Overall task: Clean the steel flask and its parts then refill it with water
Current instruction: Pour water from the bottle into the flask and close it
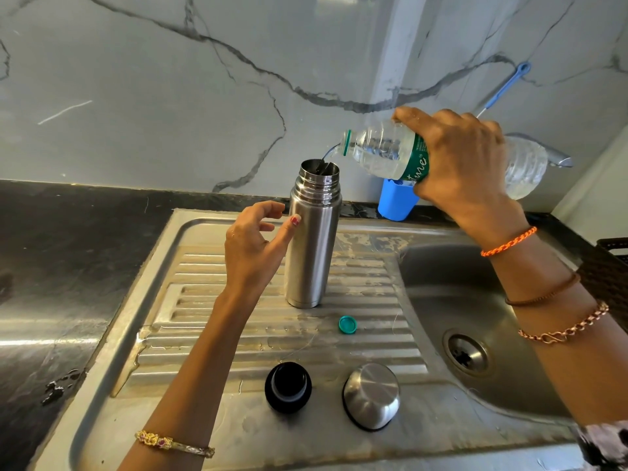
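The steel flask (312, 234) stands upright and uncapped on the ribbed draining board (210, 338) of a steel sink unit, between the two hands. A thin stream of water (329, 154) runs into its open mouth from a clear plastic bottle (384, 149) tilted neck-down above and just to the right of the flask.

The right hand (465, 164) grips the bottle around its green label, fingers and thumb curled over the body; the rear of the bottle projects beyond the hand to the right. The left hand (253, 243) is beside the flask on its left, fingers loosely spread and holding nothing; the thumb tip lies at the flask wall, though actual contact cannot be confirmed.

Below the flask, nearer the person, a small green bottle cap (347, 325) lies on the draining board. Further forward, between the forearms, are a black stopper (288, 387) and, to its right, an inverted steel cup lid (371, 396), apart from each other.

Under the right forearm lies the sink basin (452, 277) with its drain (467, 355). Behind the right hand a blue cup (396, 202) stands at the wall, and a blue-handled brush (503, 90) rises above the hand against the marble wall (170, 96). A tap (557, 158) shows beyond the bottle. Dark countertop (68, 249) extends left of the left hand. Bracelets circle both wrists.
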